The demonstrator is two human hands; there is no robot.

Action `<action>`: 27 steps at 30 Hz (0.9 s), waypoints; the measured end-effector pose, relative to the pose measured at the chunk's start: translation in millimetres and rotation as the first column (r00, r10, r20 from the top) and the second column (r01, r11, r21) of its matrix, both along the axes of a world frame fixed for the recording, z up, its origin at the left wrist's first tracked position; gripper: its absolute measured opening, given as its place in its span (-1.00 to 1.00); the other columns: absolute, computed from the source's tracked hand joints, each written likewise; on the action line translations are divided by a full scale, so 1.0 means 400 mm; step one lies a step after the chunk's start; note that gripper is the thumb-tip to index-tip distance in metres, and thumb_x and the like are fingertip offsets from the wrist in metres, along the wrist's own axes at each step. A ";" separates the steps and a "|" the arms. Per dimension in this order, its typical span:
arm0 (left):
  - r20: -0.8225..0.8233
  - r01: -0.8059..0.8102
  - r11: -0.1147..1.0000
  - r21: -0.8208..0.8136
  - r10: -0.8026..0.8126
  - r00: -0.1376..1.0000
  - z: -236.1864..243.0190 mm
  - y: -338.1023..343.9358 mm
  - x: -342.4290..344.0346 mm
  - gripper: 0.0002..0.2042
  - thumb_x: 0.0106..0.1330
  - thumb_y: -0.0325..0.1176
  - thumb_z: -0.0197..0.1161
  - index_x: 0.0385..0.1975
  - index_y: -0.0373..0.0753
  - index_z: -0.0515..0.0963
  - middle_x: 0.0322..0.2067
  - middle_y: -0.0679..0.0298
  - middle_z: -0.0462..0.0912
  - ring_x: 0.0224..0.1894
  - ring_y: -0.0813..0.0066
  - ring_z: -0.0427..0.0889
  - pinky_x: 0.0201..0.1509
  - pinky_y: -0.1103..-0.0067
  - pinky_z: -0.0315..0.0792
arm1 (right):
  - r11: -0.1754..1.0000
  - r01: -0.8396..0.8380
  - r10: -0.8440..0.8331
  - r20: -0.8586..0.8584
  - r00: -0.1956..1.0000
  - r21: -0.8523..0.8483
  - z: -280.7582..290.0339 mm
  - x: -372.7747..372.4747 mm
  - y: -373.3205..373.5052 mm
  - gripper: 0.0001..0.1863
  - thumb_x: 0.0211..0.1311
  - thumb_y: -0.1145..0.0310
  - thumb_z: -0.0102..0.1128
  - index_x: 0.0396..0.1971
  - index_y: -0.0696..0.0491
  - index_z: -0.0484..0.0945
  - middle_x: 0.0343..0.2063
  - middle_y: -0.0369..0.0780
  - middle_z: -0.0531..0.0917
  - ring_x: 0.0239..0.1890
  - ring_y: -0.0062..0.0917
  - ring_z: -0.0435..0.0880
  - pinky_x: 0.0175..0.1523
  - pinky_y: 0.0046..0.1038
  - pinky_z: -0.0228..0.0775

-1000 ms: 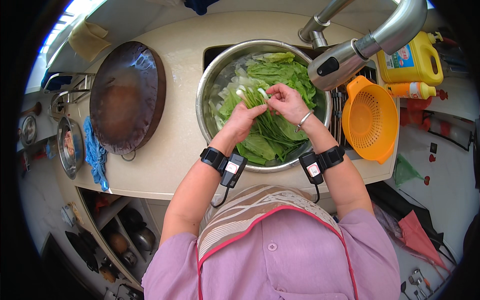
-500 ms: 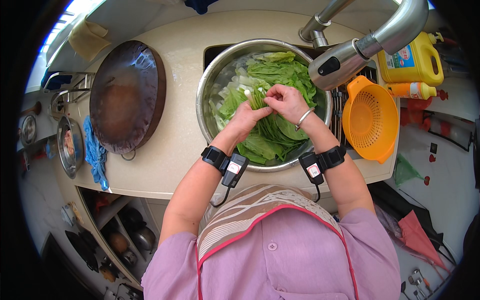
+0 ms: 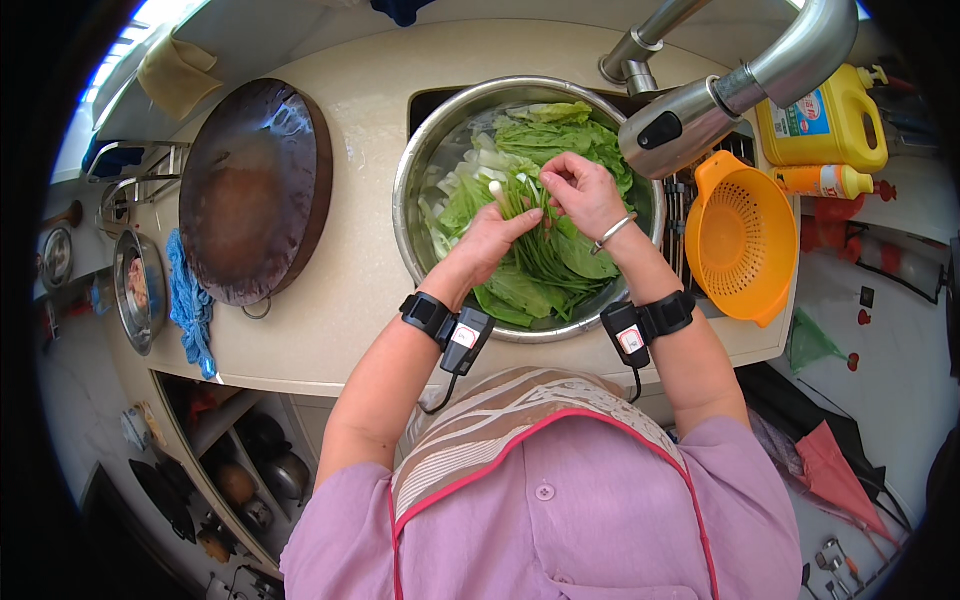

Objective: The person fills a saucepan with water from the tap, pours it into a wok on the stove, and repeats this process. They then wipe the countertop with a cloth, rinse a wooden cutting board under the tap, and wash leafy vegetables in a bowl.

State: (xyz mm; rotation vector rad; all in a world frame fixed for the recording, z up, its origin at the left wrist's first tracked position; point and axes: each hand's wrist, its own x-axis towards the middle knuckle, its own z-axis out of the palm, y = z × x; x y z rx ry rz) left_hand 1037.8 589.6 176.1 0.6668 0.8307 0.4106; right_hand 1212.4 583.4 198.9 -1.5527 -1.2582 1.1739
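A large metal basin (image 3: 403, 225) holds water and leafy green lettuce (image 3: 555, 140), with pale stalk pieces at its left. Over the basin, my left hand (image 3: 488, 242) is closed around a bunch of scallions (image 3: 533, 255). Their white ends point up past the thumb, and the long green tops hang down onto the leaves. Just right of the bunch is my right hand (image 3: 590, 205), its thumb and fingertips pinched together. Whatever lies between those fingertips is too small to make out. A bracelet circles the right wrist, and both forearms wear black strapped devices.
A metal faucet (image 3: 665, 130) hangs over the basin's right side. Right of the basin sits an orange colander (image 3: 745, 240), with a yellow jug (image 3: 830, 125) behind it. At left are a round wooden chopping board (image 3: 250, 195), a blue cloth (image 3: 190, 300) and a metal bowl (image 3: 150, 310).
My right hand has moved slightly right and away from the scallions, leaving a gap between it and my left thumb. My left hand keeps its hold on the bunch.
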 end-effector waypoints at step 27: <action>0.035 0.027 0.992 0.122 -0.032 0.999 -0.006 -0.008 -0.008 -0.63 0.30 -0.29 0.24 0.07 -0.22 0.43 -0.07 0.43 0.52 -0.05 0.68 0.44 0.04 0.63 0.30 | 0.916 -0.398 0.364 0.315 0.877 0.046 0.025 0.011 0.012 -0.85 0.09 0.37 0.26 -0.40 0.13 0.60 -0.51 -0.22 0.59 -0.47 -0.57 0.57 -0.33 -0.54 0.43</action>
